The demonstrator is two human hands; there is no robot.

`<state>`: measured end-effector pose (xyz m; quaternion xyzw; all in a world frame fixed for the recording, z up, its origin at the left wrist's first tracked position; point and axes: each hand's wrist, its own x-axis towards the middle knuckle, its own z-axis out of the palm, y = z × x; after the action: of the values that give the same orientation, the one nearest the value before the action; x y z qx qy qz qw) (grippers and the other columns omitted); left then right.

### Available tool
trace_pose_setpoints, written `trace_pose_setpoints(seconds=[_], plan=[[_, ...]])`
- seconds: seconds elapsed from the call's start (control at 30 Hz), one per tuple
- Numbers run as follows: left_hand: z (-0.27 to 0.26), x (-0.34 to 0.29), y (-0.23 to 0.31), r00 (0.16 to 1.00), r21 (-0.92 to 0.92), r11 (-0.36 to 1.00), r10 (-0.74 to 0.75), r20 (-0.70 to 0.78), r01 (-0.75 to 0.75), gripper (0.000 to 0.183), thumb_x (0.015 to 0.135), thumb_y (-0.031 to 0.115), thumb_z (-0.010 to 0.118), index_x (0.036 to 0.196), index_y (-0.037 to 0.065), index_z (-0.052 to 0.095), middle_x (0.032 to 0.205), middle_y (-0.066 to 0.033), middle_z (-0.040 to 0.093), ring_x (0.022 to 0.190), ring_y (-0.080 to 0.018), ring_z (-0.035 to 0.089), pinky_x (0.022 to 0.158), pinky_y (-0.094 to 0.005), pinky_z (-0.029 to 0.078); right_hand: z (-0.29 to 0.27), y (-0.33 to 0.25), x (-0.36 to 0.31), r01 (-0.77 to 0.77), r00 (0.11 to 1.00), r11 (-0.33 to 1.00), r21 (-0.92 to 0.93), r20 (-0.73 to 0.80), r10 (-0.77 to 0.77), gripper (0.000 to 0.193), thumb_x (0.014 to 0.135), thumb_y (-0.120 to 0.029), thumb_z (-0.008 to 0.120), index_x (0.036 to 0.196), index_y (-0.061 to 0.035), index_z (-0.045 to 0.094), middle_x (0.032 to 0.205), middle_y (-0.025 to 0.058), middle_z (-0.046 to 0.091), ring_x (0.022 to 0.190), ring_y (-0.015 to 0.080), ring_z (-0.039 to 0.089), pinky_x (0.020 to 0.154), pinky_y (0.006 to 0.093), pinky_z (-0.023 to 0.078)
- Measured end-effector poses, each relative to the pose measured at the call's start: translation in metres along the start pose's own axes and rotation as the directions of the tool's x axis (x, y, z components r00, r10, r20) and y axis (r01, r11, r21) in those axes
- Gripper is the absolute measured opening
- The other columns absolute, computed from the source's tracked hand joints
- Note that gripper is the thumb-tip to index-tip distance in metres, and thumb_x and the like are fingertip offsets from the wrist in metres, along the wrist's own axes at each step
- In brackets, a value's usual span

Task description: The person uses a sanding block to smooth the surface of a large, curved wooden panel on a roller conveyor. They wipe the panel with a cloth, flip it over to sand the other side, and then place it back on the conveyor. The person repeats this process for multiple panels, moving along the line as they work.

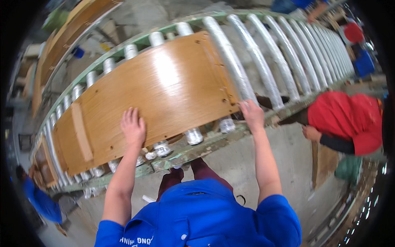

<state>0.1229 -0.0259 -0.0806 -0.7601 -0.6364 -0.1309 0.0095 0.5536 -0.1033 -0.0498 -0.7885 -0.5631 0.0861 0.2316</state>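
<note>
Glossy curved wooden panel (164, 94) on steel rollers (263, 66); left hand (132, 125) flat, right hand (252, 114) grips its corner.

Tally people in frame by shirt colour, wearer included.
Blue shirts: 3 — the wearer, a person at lower left, a person at the top edge
Red shirts: 1 — a co-worker at right
Total: 4
</note>
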Motion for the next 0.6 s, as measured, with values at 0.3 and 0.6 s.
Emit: trace_pose_setpoints(seconds=[0.3,0.6], plan=[[0.006,0.013,0.063,0.993,-0.121,0.989,-0.070,0.099,0.082,0.051,0.084,0.032,0.051,0.131,0.013,0.043,0.139,-0.0100,0.034,0.130,-0.0313,0.028,0.107,-0.0499,0.019,-0.011,-0.008,-0.029,-0.206,0.938,-0.773,0.600,0.345,0.017,0.043,0.094,-0.024,0.046,0.132,-0.0047,0.039,0.108,0.0081,0.059,0.075,0.0140,0.054,0.047,0.0184,0.033],[-0.068,0.025,-0.086,0.942,-0.453,0.887,-0.225,-0.248,0.093,0.033,0.084,0.023,0.054,0.113,0.007,0.055,0.123,-0.0153,0.049,0.114,-0.0328,0.043,0.095,-0.0441,0.036,0.067,-0.196,-0.010,-0.604,0.780,-0.636,0.480,0.521,-0.347,0.037,0.097,-0.032,0.039,0.122,-0.0057,0.043,0.066,-0.0013,0.043,0.041,0.0051,0.034,0.036,0.0178,0.023]])
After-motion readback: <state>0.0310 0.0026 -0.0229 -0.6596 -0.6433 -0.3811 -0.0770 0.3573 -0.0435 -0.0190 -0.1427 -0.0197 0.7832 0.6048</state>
